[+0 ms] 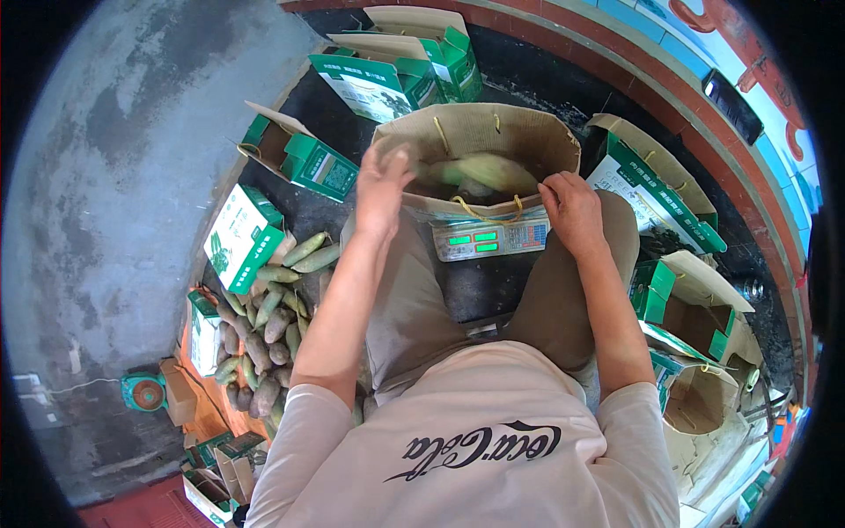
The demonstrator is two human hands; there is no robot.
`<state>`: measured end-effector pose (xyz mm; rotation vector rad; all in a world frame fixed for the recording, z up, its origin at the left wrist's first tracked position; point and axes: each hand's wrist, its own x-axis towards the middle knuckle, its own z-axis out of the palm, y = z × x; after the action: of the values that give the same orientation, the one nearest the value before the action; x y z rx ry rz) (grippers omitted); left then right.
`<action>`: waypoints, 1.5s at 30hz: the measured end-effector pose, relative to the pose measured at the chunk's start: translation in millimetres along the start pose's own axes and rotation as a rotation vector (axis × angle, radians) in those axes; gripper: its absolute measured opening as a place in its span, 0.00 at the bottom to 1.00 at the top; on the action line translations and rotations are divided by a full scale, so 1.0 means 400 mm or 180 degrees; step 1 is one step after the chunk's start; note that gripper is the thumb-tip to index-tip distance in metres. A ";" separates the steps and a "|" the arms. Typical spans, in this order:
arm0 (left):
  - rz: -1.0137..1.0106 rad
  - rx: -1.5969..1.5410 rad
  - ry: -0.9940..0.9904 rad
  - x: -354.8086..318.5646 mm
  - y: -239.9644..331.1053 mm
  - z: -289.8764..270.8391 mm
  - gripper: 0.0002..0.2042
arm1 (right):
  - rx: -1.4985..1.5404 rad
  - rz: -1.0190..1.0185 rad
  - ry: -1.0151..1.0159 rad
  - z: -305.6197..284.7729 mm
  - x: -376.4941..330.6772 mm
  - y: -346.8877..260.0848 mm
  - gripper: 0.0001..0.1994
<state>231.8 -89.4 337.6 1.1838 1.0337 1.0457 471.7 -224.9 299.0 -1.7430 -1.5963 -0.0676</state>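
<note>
A brown cardboard box point(528, 128) with yellow cord handles stands open between my knees, and a digital scale point(458, 247) with lit green displays shows at its near side. Inside the box lies a long green-and-white radish point(493, 172), blurred by motion; other contents are in shadow. My right hand point(572, 207) has its fingers closed over the box's right near rim. At the left rim is my left hand point(385, 180), its fingers smeared but apart, with nothing visible in them.
A heap of green and purplish radishes point(264, 339) lies at my left. Green-and-white cartons point(242, 238) stand around me, including cartons at the back point(378, 84) and right point(656, 185). A small teal device point(143, 392) with a cord sits far left.
</note>
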 end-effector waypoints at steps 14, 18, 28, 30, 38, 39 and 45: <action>-0.0698 0.2214 0.1361 -0.368 -0.324 -0.677 0.12 | -0.0285 0.0029 -0.0200 0.008 -0.008 0.008 0.05; -0.1976 0.3163 0.0797 -0.564 -0.493 -0.759 0.12 | -0.0516 -0.0036 -0.0225 0.014 -0.015 0.018 0.05; -0.2080 0.4473 -0.1155 -1.015 -0.913 -0.944 0.17 | -0.1044 -0.0246 -0.0835 0.028 -0.010 0.011 0.09; -0.2590 0.3690 -0.0754 -1.035 -0.942 -0.895 0.21 | -0.1125 -0.0306 -0.0793 0.016 -0.018 0.016 0.08; -0.3678 0.3672 -0.0542 -1.094 -0.882 -0.768 0.36 | -0.1228 -0.0426 -0.0867 0.032 -0.014 0.010 0.07; -0.4018 0.4665 -0.0759 -1.093 -0.888 -0.762 0.37 | -0.1178 -0.0481 -0.0897 0.045 -0.005 0.004 0.07; -0.3914 0.3883 0.0227 -1.001 -0.727 -0.742 0.34 | -0.1306 -0.0389 -0.0921 0.018 -0.021 0.003 0.07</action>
<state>-117.5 -445.4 47.7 1.0160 2.1402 -0.6489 467.7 -227.9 288.9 -2.0332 -2.0088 -0.2246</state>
